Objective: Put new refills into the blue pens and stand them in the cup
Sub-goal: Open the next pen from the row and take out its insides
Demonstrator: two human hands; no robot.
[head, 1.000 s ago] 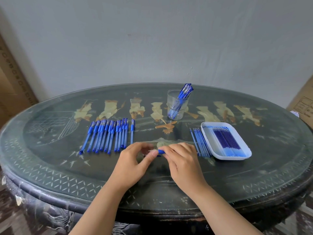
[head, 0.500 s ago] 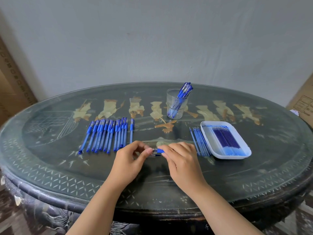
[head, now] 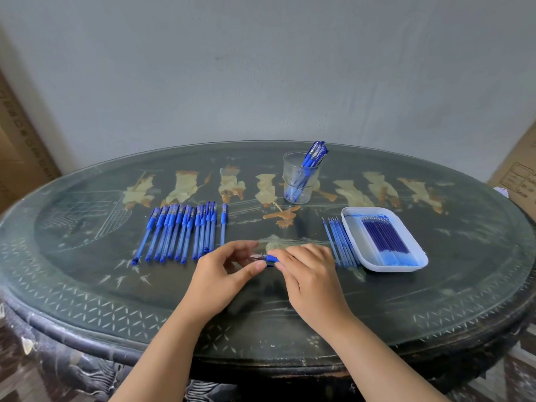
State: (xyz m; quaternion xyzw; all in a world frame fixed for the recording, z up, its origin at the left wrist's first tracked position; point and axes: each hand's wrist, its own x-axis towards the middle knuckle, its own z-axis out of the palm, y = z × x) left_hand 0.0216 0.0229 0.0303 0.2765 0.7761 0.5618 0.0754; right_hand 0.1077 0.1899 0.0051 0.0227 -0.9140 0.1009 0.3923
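A blue pen (head: 269, 258) lies level between my two hands near the table's front middle. My right hand (head: 309, 271) grips its barrel, which the fingers mostly hide. My left hand (head: 224, 271) pinches the pointed tip end sticking out to the left. A row of several blue pens (head: 181, 233) lies to the left. A clear cup (head: 300, 181) farther back holds several blue pens standing tilted. A white tray (head: 417, 258) on the right holds dark blue refills (head: 384, 235). Several paler refills (head: 340, 242) lie on the table beside the tray's left edge.
The work sits on a dark oval table (head: 87, 288) with a glass top and pale inlaid figures. Cardboard boxes (head: 519, 175) stand at the far right and far left. A grey wall rises behind.
My hands have drawn slightly apart, and the pen's tip end now shows between them. The rest of the table is unchanged.
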